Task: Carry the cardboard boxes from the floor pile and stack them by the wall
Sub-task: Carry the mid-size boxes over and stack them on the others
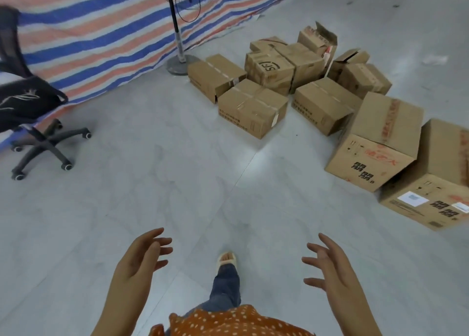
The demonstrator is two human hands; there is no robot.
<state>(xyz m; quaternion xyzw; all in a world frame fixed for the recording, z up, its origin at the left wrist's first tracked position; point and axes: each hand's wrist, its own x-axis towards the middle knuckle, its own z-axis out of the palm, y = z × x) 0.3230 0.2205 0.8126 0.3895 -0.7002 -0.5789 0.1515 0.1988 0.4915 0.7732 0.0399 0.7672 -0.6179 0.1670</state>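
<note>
Chair (33, 112) far left, fan pole (177, 31) by boxes (291, 81). Near box (252, 107) lying slanted. Left hand (142, 257), right hand (330, 267) spread, empty.

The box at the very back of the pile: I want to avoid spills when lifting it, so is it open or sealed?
Open. The rearmost box has a flap sticking up, unsealed. Its contents cannot be seen.

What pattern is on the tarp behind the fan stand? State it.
Blue, white and orange-red stripes on the tarp, in the head view.

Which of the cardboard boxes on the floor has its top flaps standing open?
The box at the back of the pile, nearest the striped tarp. Its flap sticks up; the front boxes are taped shut.
</note>
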